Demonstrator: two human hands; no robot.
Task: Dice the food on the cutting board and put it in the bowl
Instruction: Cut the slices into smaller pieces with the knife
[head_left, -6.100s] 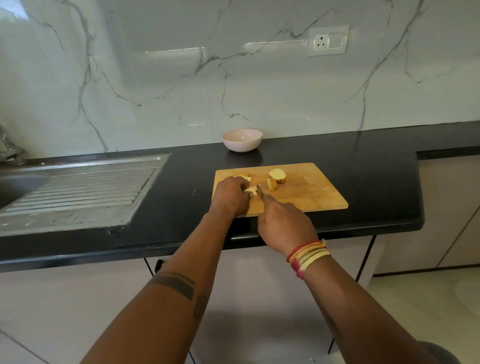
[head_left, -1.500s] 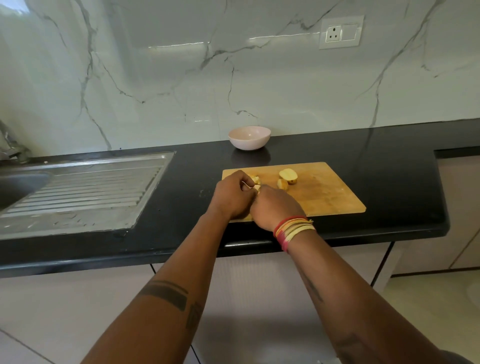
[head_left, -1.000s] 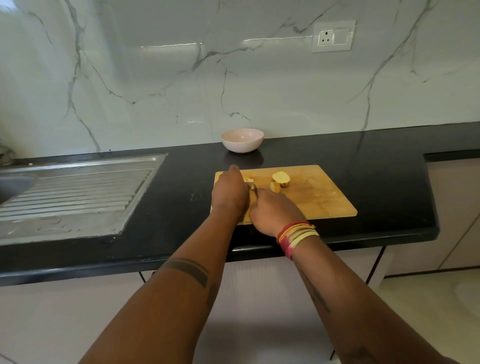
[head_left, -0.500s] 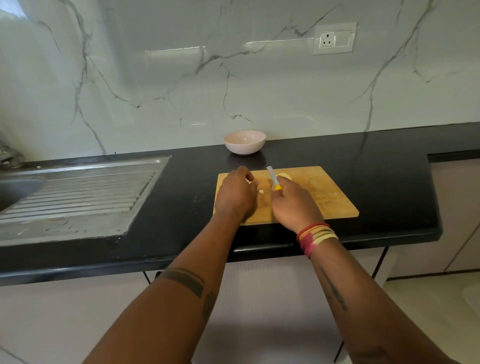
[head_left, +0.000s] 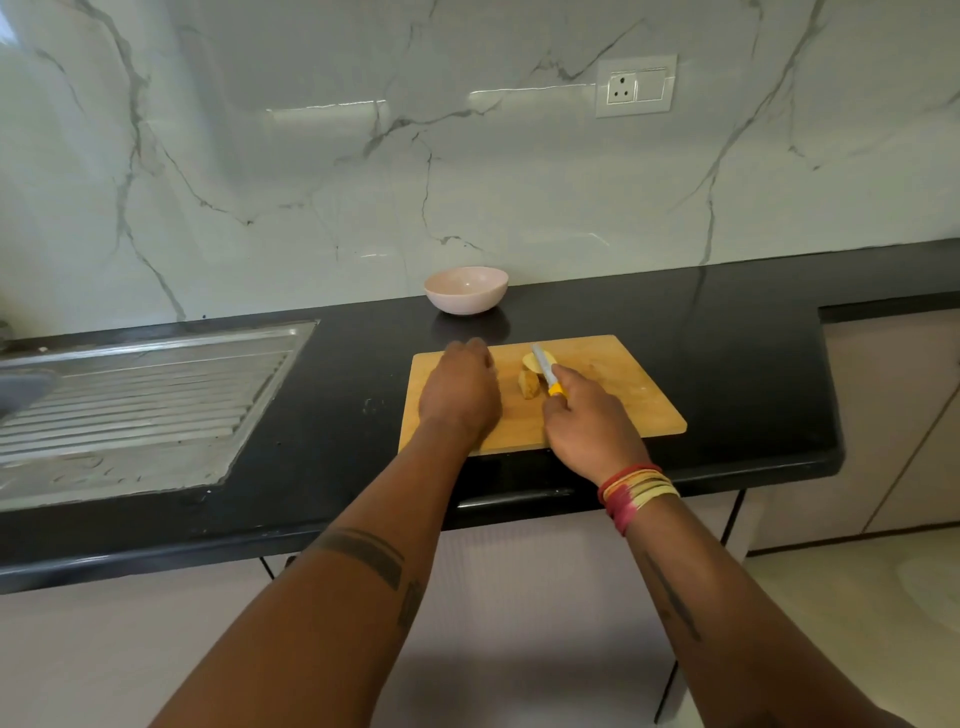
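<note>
Compared with half a second ago, the right hand (head_left: 587, 421) is sitting further right, uncovering a potato wedge (head_left: 529, 384) on the cutting board (head_left: 623, 389). Its fingers are wrapping the yellow handle of the knife (head_left: 545, 370), whose long axis is running away from the person, the blade pointing toward the wall and lying over a second potato piece (head_left: 531, 359). The left hand (head_left: 460, 392) is resting curled on the board's left part; what it is covering is hidden. The pink bowl (head_left: 466, 289) is standing on the counter (head_left: 753, 338) behind the board.

On the cutting board (head_left: 623, 395) the right hand (head_left: 589, 426) gripped a knife (head_left: 544, 366) (yellow handle) beside potato pieces (head_left: 530, 383); the left hand (head_left: 460, 392) lay curled nearby.
</note>
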